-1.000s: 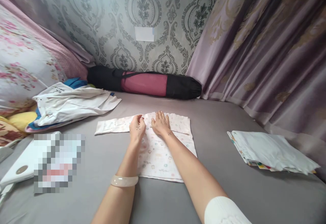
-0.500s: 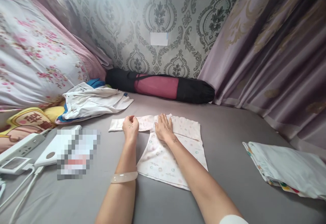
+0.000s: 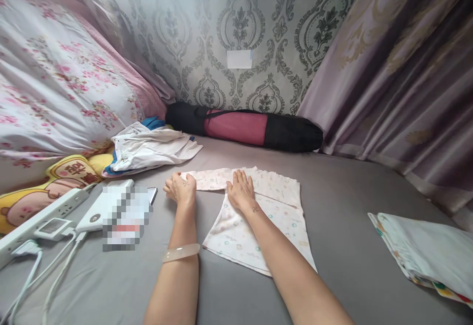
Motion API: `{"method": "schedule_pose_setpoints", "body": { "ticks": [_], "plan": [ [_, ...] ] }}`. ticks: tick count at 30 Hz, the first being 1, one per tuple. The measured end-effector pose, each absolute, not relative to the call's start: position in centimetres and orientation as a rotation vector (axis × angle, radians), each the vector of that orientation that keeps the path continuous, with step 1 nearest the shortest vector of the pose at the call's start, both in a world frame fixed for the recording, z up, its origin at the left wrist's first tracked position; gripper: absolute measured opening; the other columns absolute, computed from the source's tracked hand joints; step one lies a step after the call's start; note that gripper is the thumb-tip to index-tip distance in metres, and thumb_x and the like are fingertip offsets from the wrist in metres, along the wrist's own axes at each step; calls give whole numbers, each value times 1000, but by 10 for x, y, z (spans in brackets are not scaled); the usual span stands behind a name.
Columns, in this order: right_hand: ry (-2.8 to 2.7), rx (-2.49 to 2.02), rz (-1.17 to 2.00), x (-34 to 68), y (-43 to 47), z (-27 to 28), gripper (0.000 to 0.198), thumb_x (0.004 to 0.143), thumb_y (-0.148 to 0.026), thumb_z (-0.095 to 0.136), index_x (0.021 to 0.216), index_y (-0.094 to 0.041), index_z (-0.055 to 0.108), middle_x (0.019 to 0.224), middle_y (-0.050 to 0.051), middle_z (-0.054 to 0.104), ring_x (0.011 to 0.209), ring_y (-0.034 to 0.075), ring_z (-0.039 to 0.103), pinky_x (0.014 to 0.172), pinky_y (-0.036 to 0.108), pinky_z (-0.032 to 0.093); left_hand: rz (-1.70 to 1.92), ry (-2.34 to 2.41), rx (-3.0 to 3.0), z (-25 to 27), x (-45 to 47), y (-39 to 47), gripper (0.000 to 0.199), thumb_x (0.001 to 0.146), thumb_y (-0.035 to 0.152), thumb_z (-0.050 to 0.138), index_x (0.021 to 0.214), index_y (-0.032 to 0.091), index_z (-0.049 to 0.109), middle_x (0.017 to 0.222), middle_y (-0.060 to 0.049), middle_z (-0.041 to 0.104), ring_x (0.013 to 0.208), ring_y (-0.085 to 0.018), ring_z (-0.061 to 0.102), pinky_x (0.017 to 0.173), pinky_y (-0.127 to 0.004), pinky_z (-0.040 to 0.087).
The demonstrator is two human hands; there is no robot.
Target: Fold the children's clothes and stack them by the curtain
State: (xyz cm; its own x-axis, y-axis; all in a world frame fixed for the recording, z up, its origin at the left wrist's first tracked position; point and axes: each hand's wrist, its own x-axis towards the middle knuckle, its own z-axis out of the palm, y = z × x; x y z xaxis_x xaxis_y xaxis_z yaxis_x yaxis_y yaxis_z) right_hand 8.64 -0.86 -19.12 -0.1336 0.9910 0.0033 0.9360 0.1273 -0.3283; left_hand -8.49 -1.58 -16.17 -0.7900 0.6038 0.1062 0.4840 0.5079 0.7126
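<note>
A small pale pink printed shirt (image 3: 254, 246) lies flat on the grey bed sheet, one side folded over and one sleeve (image 3: 210, 179) stretched out to the left. At that sleeve's end, my left hand (image 3: 181, 188) is closed with the fingers curled around the cuff, which it hides. My right hand (image 3: 241, 189) rests flat on the upper part of the shirt where the sleeve joins, its fingers stretched out and pressing on the cloth. A pale bangle (image 3: 181, 252) circles my left forearm.
Folded white clothes (image 3: 428, 251) lie at right, a loose pile of clothes (image 3: 155, 150) at far left. A black and pink long bag (image 3: 236, 127) runs along the wall. At left are a power strip (image 3: 66, 207), a white power bank (image 3: 96, 211), cables and a blurred-out phone (image 3: 127, 221).
My left hand has moved left to the sleeve's end and its fingers now curl around the cuff. My right hand stays flat on the shirt. The view has shifted slightly.
</note>
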Motion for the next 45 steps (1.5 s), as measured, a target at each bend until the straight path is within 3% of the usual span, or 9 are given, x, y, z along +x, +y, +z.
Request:
{"method": "schedule_pose_setpoints", "body": {
  "ticks": [8, 22, 30, 34, 38, 41, 45],
  "plan": [
    [-2164, -1863, 311, 87, -7, -197, 64, 99, -43, 22, 151, -7, 29, 159, 11, 23, 148, 23, 11, 118, 41, -1, 817, 2688, 965, -160, -82, -20, 46, 85, 32, 51, 121, 4, 54, 132, -27, 48, 125, -40, 42, 100, -48, 38],
    [-2164, -1874, 316, 86, -8, -195, 63, 99, -41, 24, 151, -6, 29, 159, 11, 24, 148, 24, 12, 118, 42, 0, 712, 2748, 1007, -163, -85, -15, 45, 84, 27, 53, 121, 1, 53, 132, -28, 49, 123, -38, 46, 96, -43, 42],
    [-2177, -1898, 366, 86, -8, -192, 63, 99, -40, 22, 152, -7, 26, 160, 10, 20, 148, 23, 9, 118, 42, -2, 845, 2668, 980, -171, -88, -12, 37, 82, 24, 53, 114, 5, 57, 123, -28, 58, 122, -40, 50, 96, -49, 41],
    [-2248, -1901, 496, 91, -5, -185, 63, 98, -37, 21, 154, -8, 21, 162, 9, 13, 149, 22, 4, 118, 42, -3, 1009, 2559, 955, -172, -94, -9, 31, 81, 21, 52, 108, 7, 58, 116, -27, 62, 116, -39, 55, 95, -50, 42],
    [-2320, -1901, 627, 98, 1, -179, 63, 97, -37, 21, 154, -10, 18, 163, 9, 5, 149, 22, -1, 118, 43, -4, 1380, 2315, 857, -171, -102, 0, 27, 76, 21, 56, 102, 13, 58, 98, -16, 66, 102, -31, 63, 90, -43, 47],
    [-2337, -1910, 643, 99, 3, -179, 64, 96, -39, 23, 155, -12, 17, 163, 8, 4, 149, 22, -3, 118, 43, -4, 1741, 2055, 719, -168, -104, 7, 31, 72, 21, 59, 102, 15, 55, 91, -7, 64, 90, -24, 65, 83, -38, 52],
    [-2317, -1906, 630, 98, 2, -179, 64, 96, -40, 25, 154, -14, 21, 163, 9, 6, 149, 24, -1, 118, 44, -3, 2036, 1597, 505, -153, -97, 8, 42, 67, 18, 61, 107, 15, 50, 91, -4, 62, 79, -17, 64, 73, -34, 55]
  ]
}}
